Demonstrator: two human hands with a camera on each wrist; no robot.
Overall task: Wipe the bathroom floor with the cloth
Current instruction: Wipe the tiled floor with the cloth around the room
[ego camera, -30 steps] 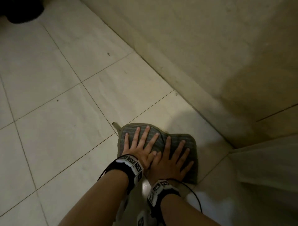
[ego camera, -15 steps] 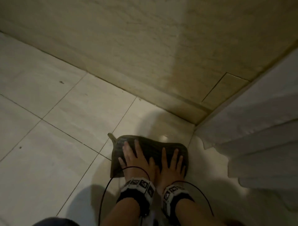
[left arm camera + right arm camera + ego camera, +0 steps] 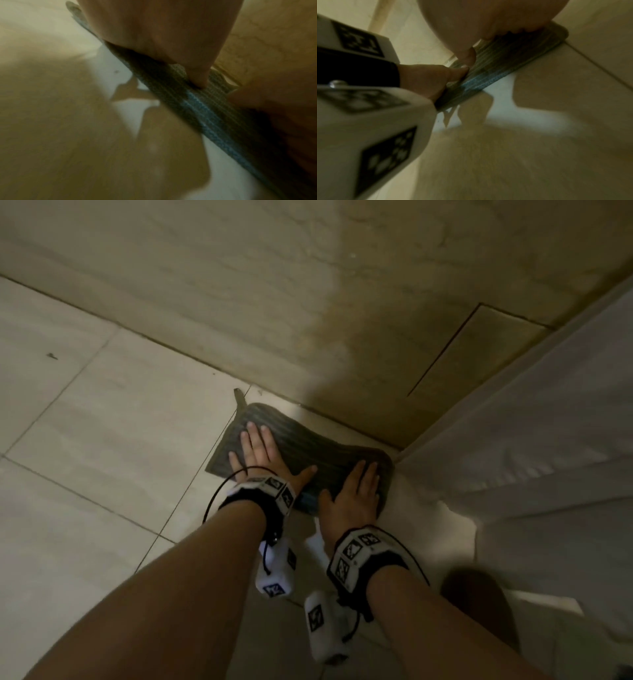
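A dark grey-green ribbed cloth (image 3: 305, 440) lies flat on the pale tiled floor (image 3: 102, 433), pushed into the corner where the beige wall meets a white surface. My left hand (image 3: 260, 453) presses flat on the cloth's left part, fingers straight. My right hand (image 3: 356, 491) presses flat on its right part, fingers straight. The left wrist view shows the cloth (image 3: 197, 97) with a blue stripe under my left hand (image 3: 163, 33). In the right wrist view the cloth (image 3: 505, 65) lies under my right hand (image 3: 488, 20), with the left hand (image 3: 428, 78) beside it.
The beige wall (image 3: 308, 302) runs along the cloth's far edge. A white surface (image 3: 548, 440) rises at the right, close to the right hand. Open tiled floor stretches to the left. A small dark speck (image 3: 52, 356) lies on a tile at the far left.
Both hands slid the cloth forward and right into the corner, and they have spread apart on it. The camera view swung toward the wall.
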